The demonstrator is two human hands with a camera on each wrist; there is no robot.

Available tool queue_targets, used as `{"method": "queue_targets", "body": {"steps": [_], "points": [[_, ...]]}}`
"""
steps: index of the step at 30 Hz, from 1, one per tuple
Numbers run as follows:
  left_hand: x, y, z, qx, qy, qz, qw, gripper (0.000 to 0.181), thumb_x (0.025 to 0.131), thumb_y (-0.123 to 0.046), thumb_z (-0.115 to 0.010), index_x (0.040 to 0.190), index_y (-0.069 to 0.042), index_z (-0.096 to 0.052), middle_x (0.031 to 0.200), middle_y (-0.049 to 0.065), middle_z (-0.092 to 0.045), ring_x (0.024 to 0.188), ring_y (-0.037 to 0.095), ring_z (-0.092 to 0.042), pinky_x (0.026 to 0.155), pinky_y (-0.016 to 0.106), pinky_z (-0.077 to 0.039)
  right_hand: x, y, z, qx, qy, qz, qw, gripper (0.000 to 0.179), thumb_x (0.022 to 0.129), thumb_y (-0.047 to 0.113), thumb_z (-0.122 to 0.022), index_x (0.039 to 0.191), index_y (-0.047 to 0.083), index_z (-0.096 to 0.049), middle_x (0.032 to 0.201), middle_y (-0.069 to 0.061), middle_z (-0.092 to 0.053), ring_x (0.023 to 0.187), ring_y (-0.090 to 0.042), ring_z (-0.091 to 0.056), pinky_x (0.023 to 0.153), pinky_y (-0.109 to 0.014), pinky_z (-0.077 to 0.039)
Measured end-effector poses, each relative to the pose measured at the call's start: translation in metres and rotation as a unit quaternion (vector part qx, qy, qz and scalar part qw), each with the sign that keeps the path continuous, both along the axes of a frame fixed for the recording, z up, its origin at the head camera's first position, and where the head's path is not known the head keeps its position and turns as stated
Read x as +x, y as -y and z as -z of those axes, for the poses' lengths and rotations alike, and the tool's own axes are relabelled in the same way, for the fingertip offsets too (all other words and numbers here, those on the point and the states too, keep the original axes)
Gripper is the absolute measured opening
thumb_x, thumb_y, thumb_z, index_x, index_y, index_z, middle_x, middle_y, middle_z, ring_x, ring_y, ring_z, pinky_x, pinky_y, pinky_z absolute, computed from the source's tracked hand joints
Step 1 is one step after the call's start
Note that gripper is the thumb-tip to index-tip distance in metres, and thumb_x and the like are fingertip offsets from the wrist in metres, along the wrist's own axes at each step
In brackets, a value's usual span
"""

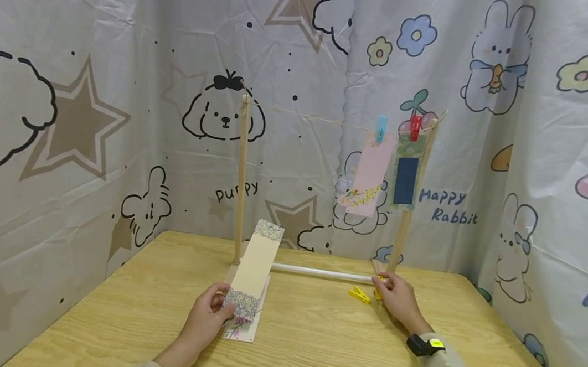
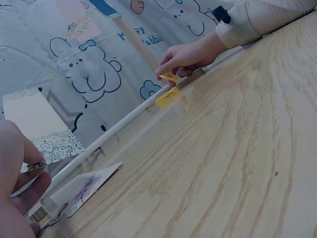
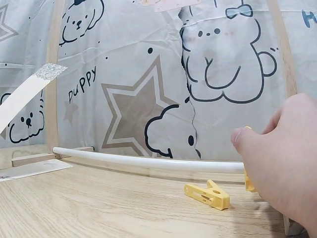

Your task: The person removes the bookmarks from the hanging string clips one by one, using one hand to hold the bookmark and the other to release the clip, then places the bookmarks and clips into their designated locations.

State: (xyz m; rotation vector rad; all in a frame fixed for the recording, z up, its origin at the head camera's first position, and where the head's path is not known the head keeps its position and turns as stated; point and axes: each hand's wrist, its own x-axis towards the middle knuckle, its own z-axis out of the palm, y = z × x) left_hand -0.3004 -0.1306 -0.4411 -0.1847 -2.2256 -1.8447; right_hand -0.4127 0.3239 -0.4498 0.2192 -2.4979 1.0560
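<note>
My left hand (image 1: 205,317) pinches the lower end of a cream bookmark (image 1: 258,259) with blue lacy patterned ends, tilted up off the table. Beneath it, a white bookmark (image 2: 89,191) with purple flowers lies on the wood. Over at the right post's foot, my right hand (image 1: 401,300) holds a yellow clothespin (image 2: 170,78) between thumb and fingers; in the right wrist view the hand covers most of it. Another yellow clothespin (image 3: 208,194) lies on the table just left of that hand.
Two wooden posts (image 1: 241,181) carry a string (image 1: 302,115), joined below by a white rod (image 1: 324,272). From the string hang a pink bookmark (image 1: 371,173) on a blue clothespin (image 1: 381,128) and a green-and-navy bookmark (image 1: 406,181) on a red clothespin (image 1: 415,127). A printed curtain (image 1: 207,24) surrounds the table.
</note>
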Motion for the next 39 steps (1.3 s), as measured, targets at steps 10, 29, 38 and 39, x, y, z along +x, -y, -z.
{"method": "queue_targets", "body": {"steps": [10, 29, 38, 39], "points": [[-0.0008, -0.0013, 0.0002, -0.014, -0.003, 0.007, 0.9999, 0.035, 0.093, 0.004, -0.069, 0.126, 0.001, -0.059, 0.090, 0.007, -0.069, 0.085, 0.021, -0.062, 0.075, 0.026, -0.050, 0.0014, -0.0007, 0.0030, 0.044, -0.017, 0.009, 0.9989, 0.041, 0.103, 0.035, -0.067, 0.125, 0.000, -0.068, 0.092, -0.008, -0.076, 0.081, -0.019, -0.067, 0.077, -0.043, -0.053], [0.0013, 0.0008, 0.0042, -0.031, 0.006, 0.010, 0.9995, 0.035, 0.093, 0.002, -0.070, 0.127, -0.001, -0.059, 0.088, 0.006, -0.068, 0.084, 0.020, -0.061, 0.074, 0.028, -0.047, 0.0030, 0.0038, 0.0053, 0.085, -0.018, 0.001, 0.9962, 0.036, 0.101, 0.029, -0.070, 0.125, 0.002, -0.068, 0.080, 0.000, -0.069, 0.067, -0.016, -0.057, 0.071, -0.041, -0.048], [0.0047, 0.0010, 0.0035, -0.027, 0.010, 0.020, 0.9994, 0.038, 0.092, 0.001, -0.070, 0.128, -0.001, -0.059, 0.086, 0.007, -0.066, 0.083, 0.021, -0.059, 0.073, 0.029, -0.047, 0.0004, 0.0031, 0.0064, 0.093, -0.035, 0.007, 0.9951, 0.034, 0.098, 0.030, -0.074, 0.120, 0.004, -0.072, 0.095, -0.008, -0.073, 0.092, -0.033, -0.069, 0.078, -0.052, -0.054], [0.0050, 0.0010, 0.0037, -0.028, 0.010, 0.021, 0.9993, 0.037, 0.092, 0.001, -0.070, 0.128, -0.001, -0.059, 0.086, 0.006, -0.065, 0.083, 0.021, -0.058, 0.073, 0.029, -0.046, 0.0006, 0.0033, 0.0063, 0.093, -0.034, 0.007, 0.9950, 0.035, 0.098, 0.031, -0.074, 0.120, 0.003, -0.072, 0.095, -0.009, -0.073, 0.092, -0.034, -0.069, 0.078, -0.053, -0.054]]}}
